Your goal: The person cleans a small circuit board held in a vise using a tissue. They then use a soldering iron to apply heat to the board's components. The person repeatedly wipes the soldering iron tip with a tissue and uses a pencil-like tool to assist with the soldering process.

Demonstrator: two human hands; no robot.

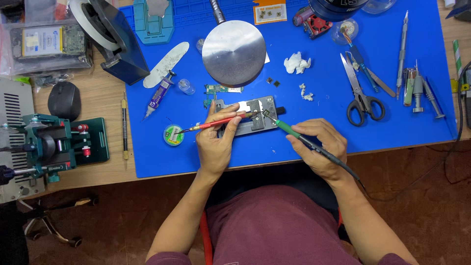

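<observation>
One head-worn camera looks almost straight down from above the seated person — near enough that the blue mat (314, 73) fills most of the frame, the wooden desk (105, 172) edging it, the lap below.

A red-handled tool (216, 122) and green-collared soldering iron (294, 133) meet over the metal holder (250, 114).

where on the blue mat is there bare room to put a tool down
Bare patches on the blue mat: the strip right of the right hand, below the scissors; and the front left corner below the solder wire spool. It is crowded around the metal holder, where the left hand works, and along the far edge.
</observation>
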